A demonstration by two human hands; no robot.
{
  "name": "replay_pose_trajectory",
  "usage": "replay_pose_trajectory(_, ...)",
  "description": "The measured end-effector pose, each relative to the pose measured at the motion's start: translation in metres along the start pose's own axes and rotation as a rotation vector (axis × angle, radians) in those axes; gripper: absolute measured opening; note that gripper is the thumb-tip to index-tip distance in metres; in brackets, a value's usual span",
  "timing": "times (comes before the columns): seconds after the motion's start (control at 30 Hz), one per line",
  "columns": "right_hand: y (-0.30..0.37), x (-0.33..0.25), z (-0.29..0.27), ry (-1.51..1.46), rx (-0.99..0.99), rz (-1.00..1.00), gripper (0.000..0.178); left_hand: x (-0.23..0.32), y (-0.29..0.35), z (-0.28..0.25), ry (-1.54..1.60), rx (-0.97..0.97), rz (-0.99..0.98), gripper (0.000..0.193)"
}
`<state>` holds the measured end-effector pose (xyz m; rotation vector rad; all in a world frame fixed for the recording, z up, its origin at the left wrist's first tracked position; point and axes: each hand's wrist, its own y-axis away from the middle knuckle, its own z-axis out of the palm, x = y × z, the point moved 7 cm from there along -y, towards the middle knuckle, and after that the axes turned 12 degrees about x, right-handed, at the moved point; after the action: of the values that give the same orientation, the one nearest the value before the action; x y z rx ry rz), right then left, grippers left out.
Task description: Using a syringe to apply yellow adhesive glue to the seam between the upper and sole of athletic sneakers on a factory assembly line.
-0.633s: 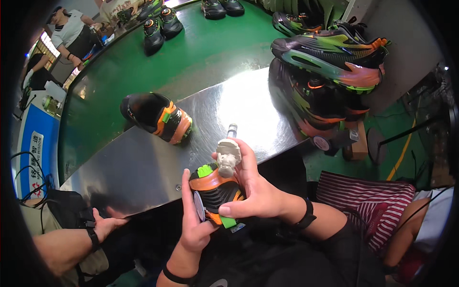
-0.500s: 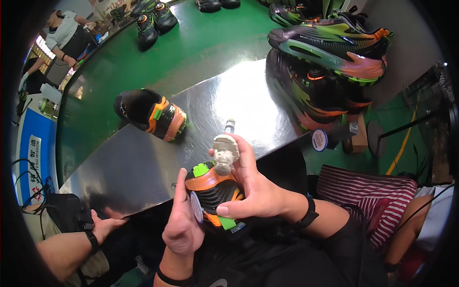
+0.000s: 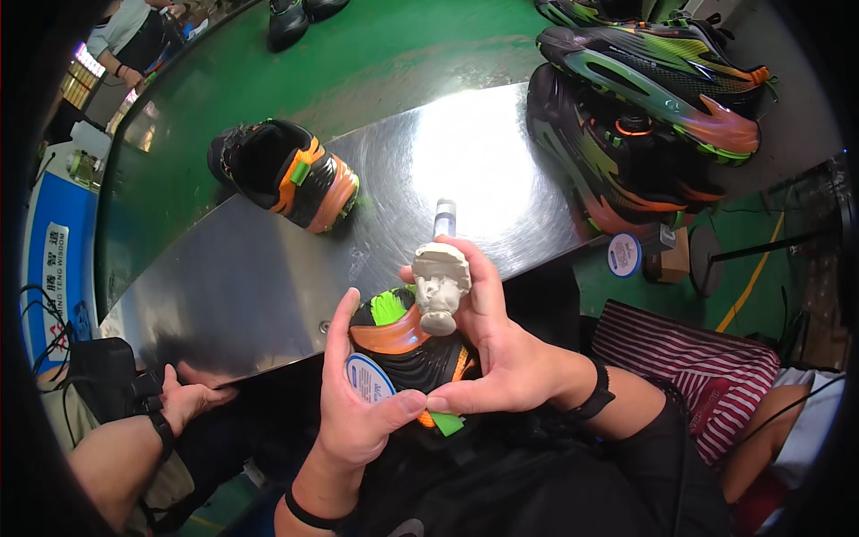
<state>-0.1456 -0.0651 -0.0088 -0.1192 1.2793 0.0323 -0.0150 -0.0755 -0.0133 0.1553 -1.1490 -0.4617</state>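
Note:
A black shoe (image 3: 416, 358) with an orange heel band and green patches is between my hands, in front of my body. My left hand (image 3: 362, 412) grips its left side, where a round white-and-blue tag (image 3: 369, 378) lies beside the fingers. My right hand (image 3: 501, 362) clasps the other side. Both thumbs meet at the green pull tab (image 3: 449, 422). A cream, lumpy, putty-like piece (image 3: 440, 282) is held at my right fingers, above the shoe, hiding part of it. Beyond it a small pale cylinder (image 3: 445, 217) shows; whether they join I cannot tell.
Another black-and-orange shoe (image 3: 286, 179) sits across the metal plate (image 3: 242, 313) and green table (image 3: 394, 54). Shoes (image 3: 644, 98) are stacked at the right. At left, a co-worker's hand (image 3: 188, 398) is near the plate's edge; someone in striped cloth (image 3: 680, 367) sits at right.
My left thumb has come across to meet my right thumb at the green tab. The round tag now faces up more. The whole view has shifted slightly.

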Motion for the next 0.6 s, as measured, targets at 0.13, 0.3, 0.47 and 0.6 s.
replay_pose_trajectory(0.13,-0.001,-0.001,0.0,0.057,-0.009,-0.07,0.12,0.001,-0.005,-0.003,-0.05,-0.014,0.085,0.11)
replay_pose_trajectory(0.3,0.001,-0.001,-0.003,0.016,-0.012,-0.049,0.122,0.002,-0.005,-0.005,-0.073,0.006,0.108,0.107)
replay_pose_trajectory(0.47,0.003,-0.006,-0.021,-0.059,0.072,0.005,0.122,0.0,-0.005,-0.002,-0.045,0.039,0.064,0.106)
replay_pose_trajectory(0.6,0.005,0.0,-0.016,0.037,0.066,0.048,0.12,-0.004,-0.006,0.004,-0.023,0.019,0.063,0.107)
